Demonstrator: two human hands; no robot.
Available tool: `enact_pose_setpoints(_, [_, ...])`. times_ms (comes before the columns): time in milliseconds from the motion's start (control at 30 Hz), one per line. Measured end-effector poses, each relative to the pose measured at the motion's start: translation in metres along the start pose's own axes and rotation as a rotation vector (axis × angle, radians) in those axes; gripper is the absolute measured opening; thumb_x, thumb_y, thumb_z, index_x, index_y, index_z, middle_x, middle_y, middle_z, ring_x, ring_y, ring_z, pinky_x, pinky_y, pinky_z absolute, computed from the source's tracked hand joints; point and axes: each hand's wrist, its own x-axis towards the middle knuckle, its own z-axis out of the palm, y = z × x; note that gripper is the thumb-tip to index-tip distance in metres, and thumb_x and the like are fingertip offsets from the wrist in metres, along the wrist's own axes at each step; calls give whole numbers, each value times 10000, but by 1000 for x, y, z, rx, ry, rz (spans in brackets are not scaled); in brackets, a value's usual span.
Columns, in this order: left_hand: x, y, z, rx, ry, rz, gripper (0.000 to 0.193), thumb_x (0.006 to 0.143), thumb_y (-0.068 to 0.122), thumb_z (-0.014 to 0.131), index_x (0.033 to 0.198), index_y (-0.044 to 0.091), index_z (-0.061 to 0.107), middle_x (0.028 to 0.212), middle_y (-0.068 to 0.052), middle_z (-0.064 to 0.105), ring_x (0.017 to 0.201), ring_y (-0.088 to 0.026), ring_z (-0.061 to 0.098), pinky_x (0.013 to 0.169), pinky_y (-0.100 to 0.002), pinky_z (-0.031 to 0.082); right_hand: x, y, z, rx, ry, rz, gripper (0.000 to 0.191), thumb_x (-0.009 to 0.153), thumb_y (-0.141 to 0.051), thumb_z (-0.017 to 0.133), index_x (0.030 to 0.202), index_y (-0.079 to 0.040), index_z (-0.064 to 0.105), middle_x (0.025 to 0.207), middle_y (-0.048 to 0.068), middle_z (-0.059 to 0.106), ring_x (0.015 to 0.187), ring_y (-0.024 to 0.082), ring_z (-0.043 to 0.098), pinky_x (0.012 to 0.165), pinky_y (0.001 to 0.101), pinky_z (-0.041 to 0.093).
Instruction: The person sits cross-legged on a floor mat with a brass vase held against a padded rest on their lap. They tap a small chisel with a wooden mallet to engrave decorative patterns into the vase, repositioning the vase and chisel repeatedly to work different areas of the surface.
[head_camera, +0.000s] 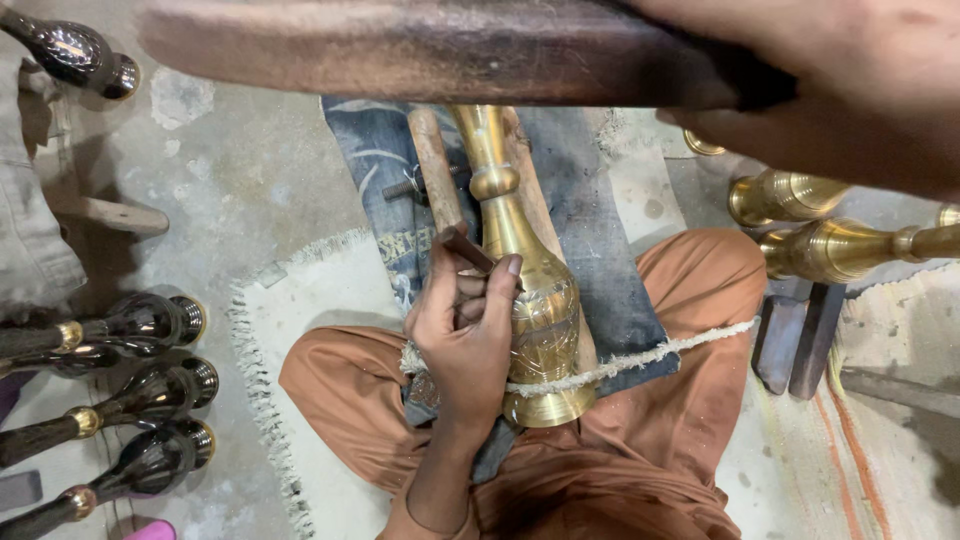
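Clearly the left hand (462, 330) is closed on a small chisel (466, 250), tip against the brass vase (540, 300) lying roped across the lap. Right hand (860, 80) clamps a wooden mallet (440, 50) above. Vase looks heavy, rigid, slick; the narrow neck seems best for holding.

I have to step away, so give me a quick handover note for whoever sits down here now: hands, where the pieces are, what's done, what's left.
Left hand: pinches a small dark chisel, tip against the brass vase.
Right hand: raised, gripping a dark wooden mallet.
The vase lies on a wooden block over the lap, tied down with a rope.
Done: engraved lines cover the vase's belly. Left: neck and foot look plain.
Dark vases lie at the left, more brass ones at the right.
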Motion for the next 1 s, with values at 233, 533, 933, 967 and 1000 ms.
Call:
enact_pose_setpoints(233, [1, -2, 0, -64, 2, -46, 537, 946, 23, 773, 1425, -85, 555, 780, -3, 673, 687, 3, 582, 578, -165, 492, 4, 15, 8, -121, -211, -64, 789, 822, -75, 736, 1554, -161, 456, 1011, 129, 684, 816, 275, 689, 722, 407, 530])
enact_pose_setpoints(533, [14, 0, -8, -156, -136, -168, 395, 951, 33, 759, 1315, -67, 643, 773, 27, 642, 688, 7, 551, 598, -166, 459, -2, 21, 17, 34, -72, -20, 840, 771, -101, 750, 1554, -85, 448, 1123, 202, 654, 864, 327, 672, 715, 434, 522])
enact_pose_setpoints(933, [3, 8, -3, -133, -28, -163, 331, 941, 29, 768, 1245, -51, 665, 746, 26, 638, 653, 4, 532, 560, -169, 425, 10, 12, 6, -178, -347, 14, 888, 844, -36, 703, 1637, -191, 332, 1060, 82, 690, 836, 230, 715, 740, 392, 545])
enact_pose_setpoints(967, [3, 8, -3, -124, -23, -169, 325, 939, 30, 770, 1235, -51, 664, 740, 25, 643, 649, 5, 535, 555, -170, 430, 10, 12, 6, -97, -223, -29, 852, 839, -21, 705, 1615, -145, 376, 1058, 116, 691, 837, 256, 713, 732, 407, 542])
enact_pose_setpoints(1000, [4, 7, -3, -115, -16, -173, 319, 936, 31, 772, 1225, -51, 664, 734, 24, 649, 645, 6, 539, 549, -170, 435, 10, 12, 7, -32, -102, -112, 770, 844, -34, 709, 1560, -100, 433, 1063, 148, 684, 859, 284, 707, 738, 415, 540])
